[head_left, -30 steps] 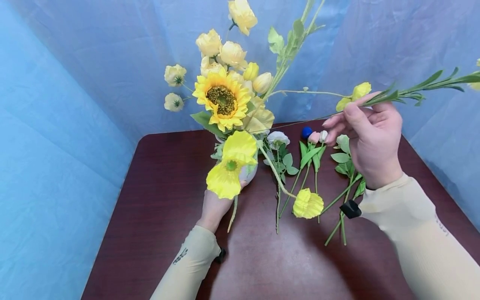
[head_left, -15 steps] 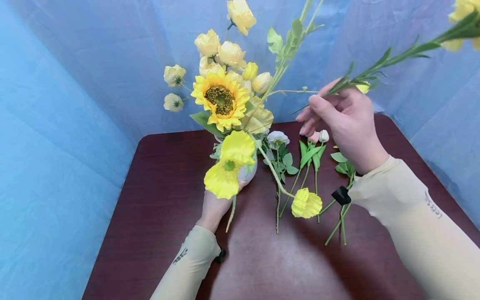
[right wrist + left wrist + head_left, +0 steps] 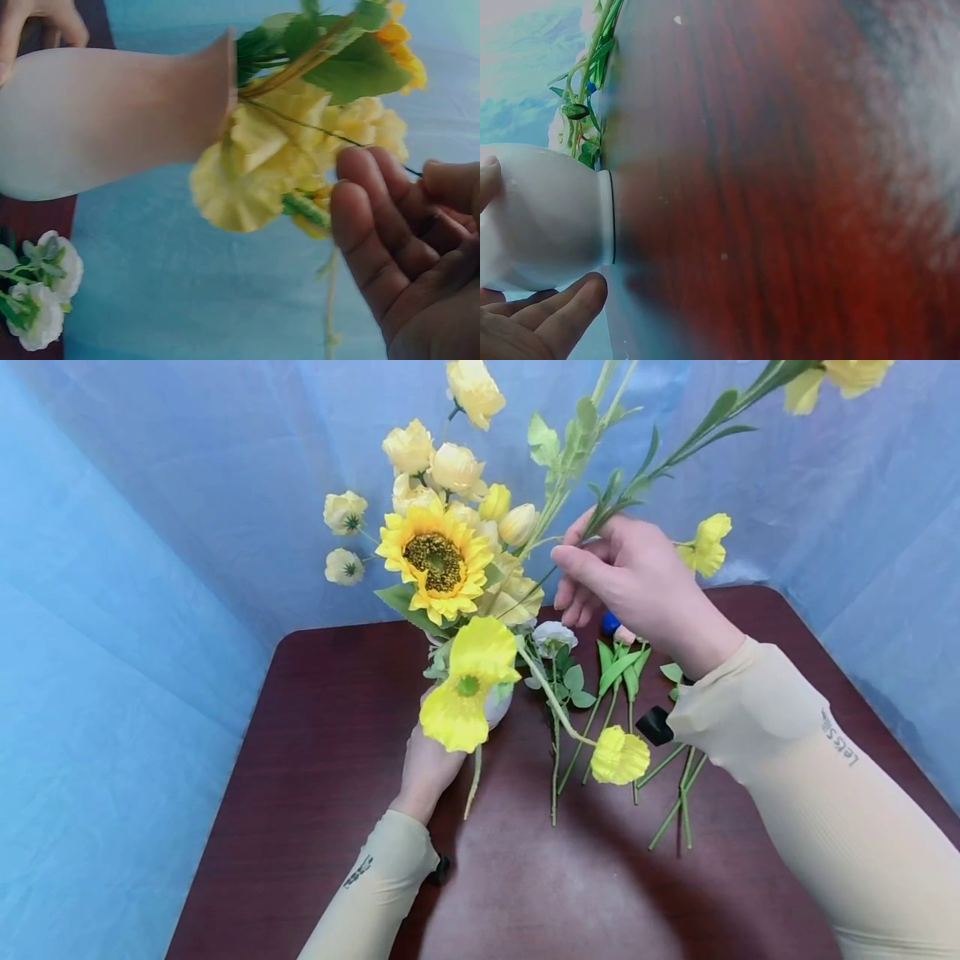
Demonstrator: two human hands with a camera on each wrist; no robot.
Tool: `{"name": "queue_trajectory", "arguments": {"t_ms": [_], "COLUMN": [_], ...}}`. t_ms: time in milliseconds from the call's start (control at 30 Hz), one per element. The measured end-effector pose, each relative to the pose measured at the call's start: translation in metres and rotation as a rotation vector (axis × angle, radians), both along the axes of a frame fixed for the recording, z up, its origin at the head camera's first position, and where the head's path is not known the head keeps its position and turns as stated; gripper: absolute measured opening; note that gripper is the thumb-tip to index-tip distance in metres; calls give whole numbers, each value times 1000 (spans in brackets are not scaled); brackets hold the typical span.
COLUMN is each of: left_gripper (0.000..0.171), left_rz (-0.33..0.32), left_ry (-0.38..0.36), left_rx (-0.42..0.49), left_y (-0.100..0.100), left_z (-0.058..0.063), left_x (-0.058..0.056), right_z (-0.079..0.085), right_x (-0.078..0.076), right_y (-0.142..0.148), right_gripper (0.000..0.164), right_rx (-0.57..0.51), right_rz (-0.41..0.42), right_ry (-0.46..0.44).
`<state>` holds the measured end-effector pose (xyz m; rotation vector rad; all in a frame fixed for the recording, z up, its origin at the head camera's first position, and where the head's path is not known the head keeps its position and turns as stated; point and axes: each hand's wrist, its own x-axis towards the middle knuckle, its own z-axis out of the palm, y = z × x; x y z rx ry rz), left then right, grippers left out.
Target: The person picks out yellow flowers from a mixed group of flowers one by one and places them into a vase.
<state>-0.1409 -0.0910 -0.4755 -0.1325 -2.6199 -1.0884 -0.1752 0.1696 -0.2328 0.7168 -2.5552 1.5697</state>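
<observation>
My left hand [image 3: 431, 764] grips the rounded white vase [image 3: 547, 217], thumb and fingers on opposite sides of it. The vase stands upright on the table, mostly hidden in the head view by a yellow poppy [image 3: 453, 714]. A sunflower [image 3: 433, 562] and several pale yellow blooms rise from it. My right hand [image 3: 630, 577] pinches the thin stem of a leafy yellow flower [image 3: 847, 375] between thumb and fingers. That flower leans up to the right, its head partly cut off by the frame. In the right wrist view its thin dark stem [image 3: 307, 124] reaches the vase's mouth.
On the dark red table [image 3: 330, 827], right of the vase, lie a white rose [image 3: 553, 639], tulips [image 3: 618, 664] with green leaves and several crossed stems. A blue ball [image 3: 610, 624] is behind them. A drooping poppy [image 3: 620, 756] hangs over the stems. Blue curtains surround the table.
My right hand has moved left toward the vase, bringing the leafy yellow flower with it and tilting it more upright. My left hand stays on the vase.
</observation>
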Motion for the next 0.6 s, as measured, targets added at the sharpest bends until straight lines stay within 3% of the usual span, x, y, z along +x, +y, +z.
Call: {"name": "queue_trajectory", "arguments": {"t_ms": [233,400,600], "left_gripper": [54,54,55], "left_rz": [-47,-49,19], "left_ry": [32,3,-67], "left_rx": [50,84,-7], "left_y": [2,3,2], "left_z": [-2,0,1], "left_x": [-3,-2,-2], "right_z": [17,10,1], "right_x": [-2,-8,-13], "right_y": [-10,-24,-26], "right_gripper": [33,28,34], "right_rx": [174,162,120], "right_rz": [-1,44,58], "right_ry": [-58,-130,-191]}}
